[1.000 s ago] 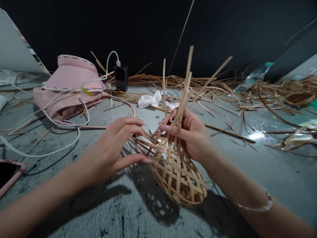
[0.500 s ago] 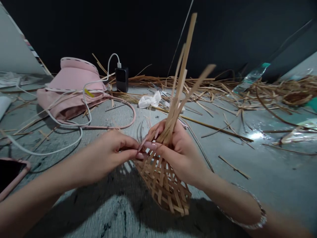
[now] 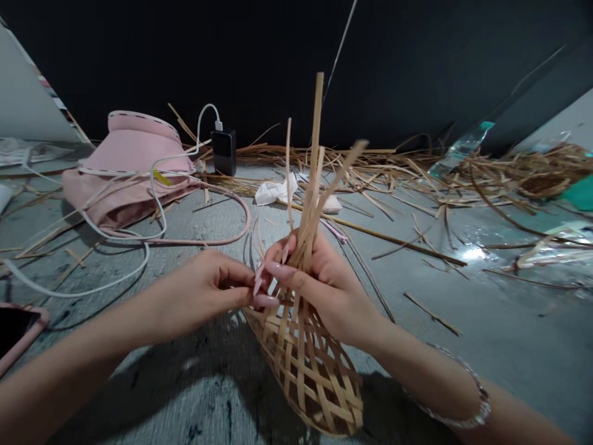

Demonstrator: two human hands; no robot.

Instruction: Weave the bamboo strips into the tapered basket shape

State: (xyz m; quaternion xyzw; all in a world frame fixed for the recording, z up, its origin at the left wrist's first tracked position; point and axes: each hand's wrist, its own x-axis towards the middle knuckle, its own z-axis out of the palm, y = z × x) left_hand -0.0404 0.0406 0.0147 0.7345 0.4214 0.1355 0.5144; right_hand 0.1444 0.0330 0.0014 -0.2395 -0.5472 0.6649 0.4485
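Observation:
An open-mesh woven bamboo basket (image 3: pixel 319 371) hangs tilted below my hands, its narrow neck upward and its wide end toward me. My right hand (image 3: pixel 319 284) is closed round the neck, where the flat bamboo strips (image 3: pixel 312 191) gather and stick up past the fingers. At the left side of the neck, my left hand (image 3: pixel 231 284) pinches with thumb and fingertips at the edge of the weave. The fingertips of both hands meet there, so the exact strip between the left fingers is hidden. A thin strand loops up behind them.
A pink visor hat (image 3: pixel 139 148) with white cable across it lies left, beside a black power bank (image 3: pixel 225 151). A phone (image 3: pixel 18 330) is at the left edge. Loose strips (image 3: pixel 370 167) and a plastic bottle (image 3: pixel 463 148) lie along the dark wall.
The basket has tipped so its strips stand more upright and lower in view, and more of its wide end shows. One thin strip now stands apart on the left. Both hands keep their grip.

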